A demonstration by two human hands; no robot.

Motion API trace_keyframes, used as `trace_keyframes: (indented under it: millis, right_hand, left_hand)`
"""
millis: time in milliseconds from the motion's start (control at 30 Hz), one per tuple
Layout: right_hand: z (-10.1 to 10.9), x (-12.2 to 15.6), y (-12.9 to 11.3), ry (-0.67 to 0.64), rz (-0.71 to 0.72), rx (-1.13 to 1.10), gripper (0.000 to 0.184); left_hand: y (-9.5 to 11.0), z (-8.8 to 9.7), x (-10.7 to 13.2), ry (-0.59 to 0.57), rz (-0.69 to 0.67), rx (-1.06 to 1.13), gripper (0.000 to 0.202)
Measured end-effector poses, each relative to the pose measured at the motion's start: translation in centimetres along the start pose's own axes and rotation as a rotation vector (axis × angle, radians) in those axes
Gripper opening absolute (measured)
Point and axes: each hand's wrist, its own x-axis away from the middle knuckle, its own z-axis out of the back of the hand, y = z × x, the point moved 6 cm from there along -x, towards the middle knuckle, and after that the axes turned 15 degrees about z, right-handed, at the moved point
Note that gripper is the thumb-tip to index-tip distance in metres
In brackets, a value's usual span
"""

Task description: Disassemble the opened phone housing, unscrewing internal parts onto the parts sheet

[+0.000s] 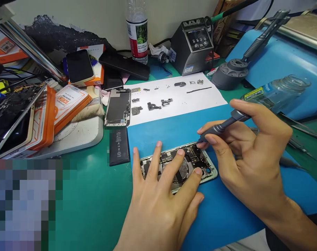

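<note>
An opened phone body [183, 169] with bare circuit boards lies on a blue mat [163, 129]. My left hand [166, 202] is spread flat over it, fingertips resting on the frame and inner parts. My right hand [252, 150] grips a dark grey screwdriver [218, 129], index finger on its cap, thumb and other fingers around the shaft. The screwdriver slants down to the phone's upper right edge; its very tip is too small to make out. Left of the mat lie a detached screen [118, 108] and a black battery [119, 146].
Small phone parts [154, 105] and screws are spread on white paper [174, 115]. Behind stand a water bottle [137, 35], a soldering station [191, 45] and a round tool holder [230, 73]. A glass jar [278, 89] and tweezers [302, 148] lie right; boxes [72, 103] and phones crowd left.
</note>
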Motion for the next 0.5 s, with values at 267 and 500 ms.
trace_keyframes:
  millis: [267,500]
  right_hand:
    - [0.2,-0.5,-0.7,-0.004,-0.020,0.020,0.063]
    - [2.2,-0.2,-2.4,0.055,0.117,0.277,0.063]
  left_hand:
    - [-0.2,-0.2,0.2,-0.020,-0.009,-0.024,0.043]
    - [-0.1,0.0,0.1,-0.026,-0.009,-0.029,0.045]
